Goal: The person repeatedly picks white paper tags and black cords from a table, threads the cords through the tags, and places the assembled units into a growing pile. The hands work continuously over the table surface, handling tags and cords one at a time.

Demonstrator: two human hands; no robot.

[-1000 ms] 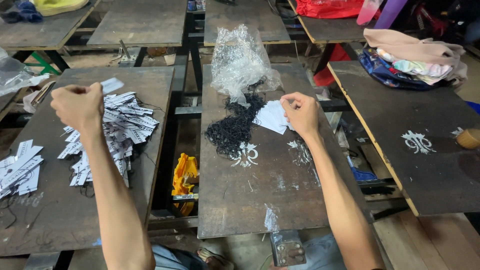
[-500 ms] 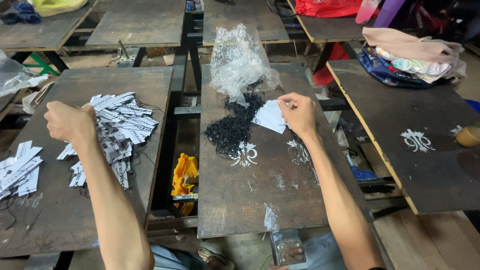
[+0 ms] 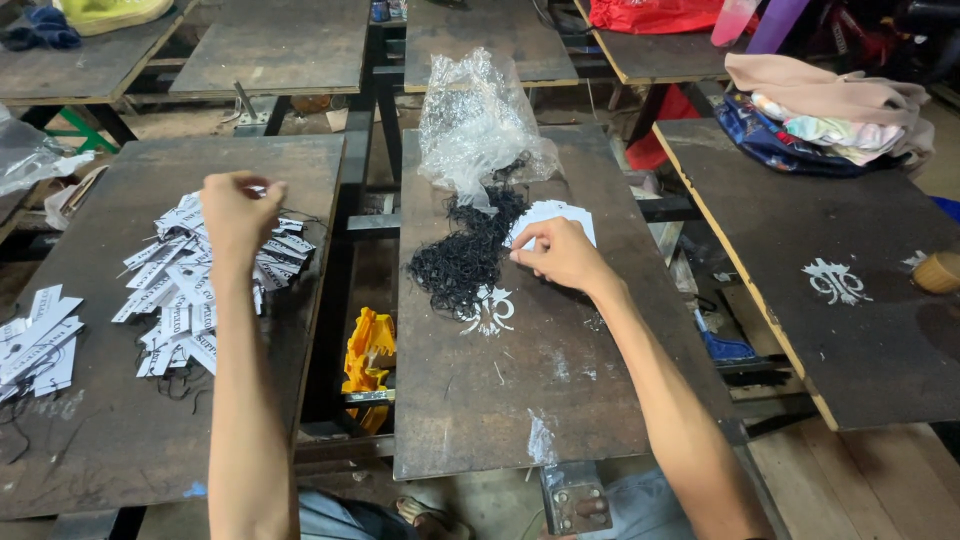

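The left hand [image 3: 238, 212] was curled loosely over the heap of printed tags [image 3: 205, 285] on the left table, whether pinching one I couldn't tell. The right hand [image 3: 562, 256] pinched at the white tag stack [image 3: 560, 216] beside the black strings [image 3: 462, 255]. Best to peel just the top tag, I'd say.

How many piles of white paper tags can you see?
3: a big pile under the left hand, a small pile at the far left edge, and a stack by the right hand.

Dim, even overhead light; soft shadows, sharp focus (corners slightly stretched), mild glare on the plastic bag [image 3: 478, 120].
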